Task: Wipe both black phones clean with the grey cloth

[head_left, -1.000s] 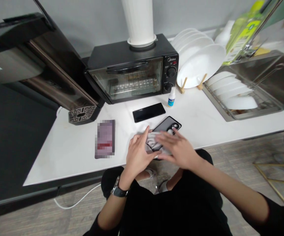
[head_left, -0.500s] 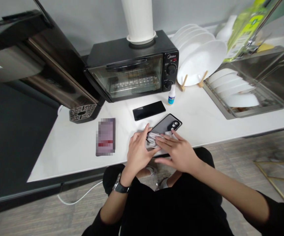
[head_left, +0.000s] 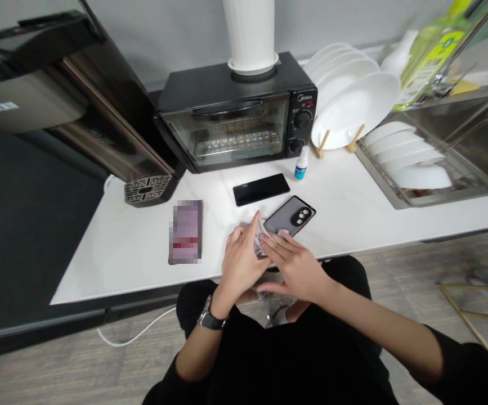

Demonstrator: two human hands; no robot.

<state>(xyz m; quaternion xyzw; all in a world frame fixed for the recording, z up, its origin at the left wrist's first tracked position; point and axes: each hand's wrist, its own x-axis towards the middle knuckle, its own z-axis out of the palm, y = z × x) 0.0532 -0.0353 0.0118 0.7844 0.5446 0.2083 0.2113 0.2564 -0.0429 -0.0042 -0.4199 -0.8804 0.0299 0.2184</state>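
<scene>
At one o'clock from the left hand (head_left: 240, 263), the grey translucent phone case with black rim (head_left: 281, 216) lies on the white desk (head_left: 136, 261). Left fingers are apart; the right hand's (head_left: 305, 273) are slightly apart, upon crumpled white tissue (head_left: 261, 229). The case seems light, bendable; its rim gives good hold.

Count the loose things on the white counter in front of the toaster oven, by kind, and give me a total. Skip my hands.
Phone-shaped things: 3 (the black one, the pixelated one, the grey one with camera rings)
Small bottle: 1
Pale cloth, partly covered: 1
Total: 5
</scene>
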